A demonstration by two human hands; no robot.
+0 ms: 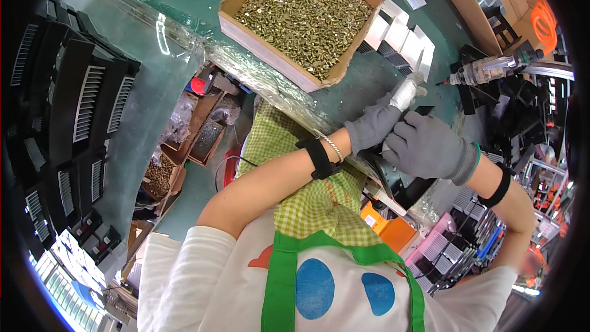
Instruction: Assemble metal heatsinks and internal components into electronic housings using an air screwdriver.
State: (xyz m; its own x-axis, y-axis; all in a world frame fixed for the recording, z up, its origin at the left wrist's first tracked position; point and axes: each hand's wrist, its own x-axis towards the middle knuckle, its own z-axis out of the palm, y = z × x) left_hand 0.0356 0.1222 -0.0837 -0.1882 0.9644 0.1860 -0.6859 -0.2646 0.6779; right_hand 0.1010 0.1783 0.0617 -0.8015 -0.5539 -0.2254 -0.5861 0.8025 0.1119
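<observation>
The person's right hand (433,147), in a grey glove, sits right of centre with its fingers curled inward over a black part (398,181); whether they grip it or only rest there cannot be told. The left hand (376,126), also gloved, lies just beside it, fingers narrow and drawn together toward the upper right, their ends pale and wrapped; what, if anything, they pinch cannot be told.

The black part lies below and between the hands, right of centre. Its visible lower-left edge slants from upper left to lower right, but the gloves cover so much of it that its long axis and facing stay uncertain.

As for progress, the work on this part looks unfinished, since both hands are at it; no fastened screw can be made out. Farther out, a power screwdriver (482,72) lies apart from the hands at the right, its long axis near level, bit pointing left. Pale metal blocks (393,37) stand above the hands, and a cardboard box (264,52) of brassy screws (301,15) fills the upper middle, well stocked.
</observation>
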